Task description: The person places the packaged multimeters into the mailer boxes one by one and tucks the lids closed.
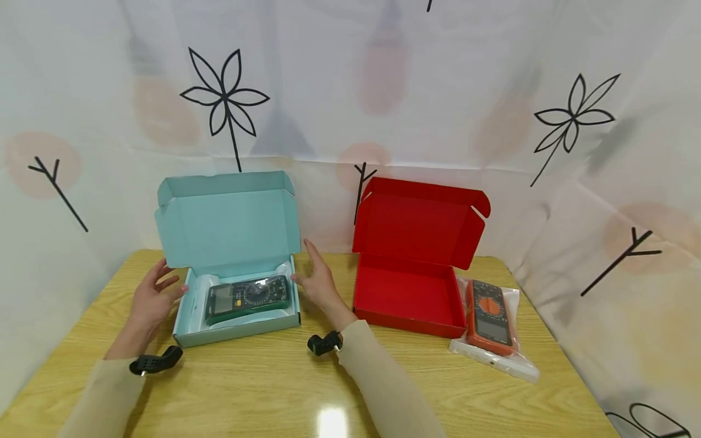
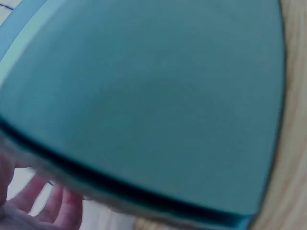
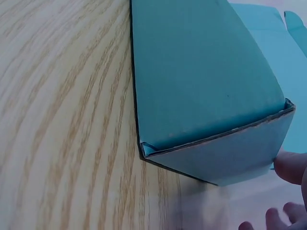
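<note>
A light-blue cardboard box (image 1: pixel 241 334) stands on the table with its lid (image 1: pixel 232 228) raised against the backdrop. Inside it lies a dark green multimeter (image 1: pixel 249 298) on white plastic wrapping. At the box's left side is my left hand (image 1: pixel 152 298), fingers apart and thumb at the rim; the left wrist view shows its fingers (image 2: pixel 69 211) past the box's edge. My right hand (image 1: pixel 322 283) stands by the right side, forefinger raised. Its thumb (image 3: pixel 290 167) is at the box's side wall in the right wrist view; whether it presses there I cannot tell.
Right of the hands, a red cardboard box (image 1: pixel 408 295) has its lid up and nothing inside. An orange multimeter (image 1: pixel 490 316) in a clear plastic bag (image 1: pixel 512 363) lies against its right side. A patterned cloth (image 1: pixel 328 79) hangs behind the wooden table (image 1: pixel 263 389).
</note>
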A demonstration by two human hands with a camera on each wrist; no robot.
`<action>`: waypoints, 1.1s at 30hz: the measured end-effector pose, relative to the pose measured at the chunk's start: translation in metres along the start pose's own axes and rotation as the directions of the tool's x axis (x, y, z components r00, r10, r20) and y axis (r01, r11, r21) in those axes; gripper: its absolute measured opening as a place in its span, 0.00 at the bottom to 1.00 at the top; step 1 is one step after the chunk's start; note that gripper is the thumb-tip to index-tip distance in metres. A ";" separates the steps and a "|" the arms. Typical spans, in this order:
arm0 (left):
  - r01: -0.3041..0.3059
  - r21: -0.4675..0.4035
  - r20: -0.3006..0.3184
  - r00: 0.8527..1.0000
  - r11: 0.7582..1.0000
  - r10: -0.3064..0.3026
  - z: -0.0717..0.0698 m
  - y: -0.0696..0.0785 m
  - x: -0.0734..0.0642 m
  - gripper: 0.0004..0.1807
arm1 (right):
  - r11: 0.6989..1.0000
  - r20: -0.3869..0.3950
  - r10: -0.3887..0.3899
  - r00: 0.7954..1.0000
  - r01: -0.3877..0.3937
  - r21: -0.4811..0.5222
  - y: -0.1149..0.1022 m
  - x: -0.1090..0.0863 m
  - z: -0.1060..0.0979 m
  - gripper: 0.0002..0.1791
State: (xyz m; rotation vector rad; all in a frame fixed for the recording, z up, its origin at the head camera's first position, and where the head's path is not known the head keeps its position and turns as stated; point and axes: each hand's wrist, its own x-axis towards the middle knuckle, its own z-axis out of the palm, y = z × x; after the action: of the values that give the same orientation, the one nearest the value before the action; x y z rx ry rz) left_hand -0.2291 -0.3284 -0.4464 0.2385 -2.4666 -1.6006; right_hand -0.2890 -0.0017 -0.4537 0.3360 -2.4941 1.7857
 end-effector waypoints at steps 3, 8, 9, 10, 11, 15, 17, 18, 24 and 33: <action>0.008 0.004 -0.027 1.000 1.000 -0.008 0.003 0.002 -0.001 0.44 | 1.000 0.029 -0.024 0.999 0.024 0.017 0.000 0.000 0.000 0.49; 0.020 -0.006 -0.052 0.998 1.000 -0.020 0.004 0.001 -0.004 0.43 | 0.998 0.058 -0.042 0.997 0.039 0.040 0.000 0.000 0.001 0.47; 0.020 -0.003 -0.055 0.998 1.000 -0.020 0.004 0.001 -0.004 0.42 | 0.998 0.060 -0.042 0.997 0.040 0.044 0.000 0.000 0.002 0.47; 0.019 0.002 -0.057 0.998 1.000 -0.019 0.004 0.001 -0.005 0.41 | 0.998 0.062 -0.042 0.997 0.039 0.050 0.000 0.001 0.002 0.47; 0.015 0.003 -0.057 0.998 1.000 -0.015 0.004 0.002 -0.005 0.40 | 0.998 0.063 -0.042 0.997 0.039 0.055 0.000 0.001 0.002 0.46; 0.007 0.013 -0.045 0.999 1.000 -0.006 0.005 0.003 -0.006 0.37 | 0.997 0.060 -0.032 0.998 0.028 0.073 0.002 0.001 0.003 0.44; 0.014 0.012 -0.031 0.999 1.000 -0.014 0.005 0.004 -0.006 0.36 | 0.997 0.062 -0.030 0.998 0.025 0.075 0.003 0.000 0.004 0.43; 0.020 0.015 -0.023 1.000 1.000 -0.020 0.005 0.005 -0.006 0.36 | 0.997 0.063 -0.029 0.998 0.025 0.073 0.003 0.000 0.004 0.43; 0.041 0.009 0.004 0.999 0.999 -0.041 0.005 0.005 -0.004 0.35 | 0.998 0.055 -0.043 0.998 0.040 0.053 0.003 -0.001 0.004 0.40; -0.040 0.160 0.037 0.999 0.986 0.034 0.001 0.009 -0.003 0.33 | 0.992 0.064 -0.069 0.996 0.062 0.113 0.003 0.001 0.005 0.38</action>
State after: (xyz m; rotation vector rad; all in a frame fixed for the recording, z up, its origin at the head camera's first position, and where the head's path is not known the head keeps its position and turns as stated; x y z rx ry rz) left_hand -0.2267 -0.3230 -0.4392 0.1887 -2.6124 -1.4039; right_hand -0.2899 -0.0059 -0.4579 0.4862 -2.4022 1.9221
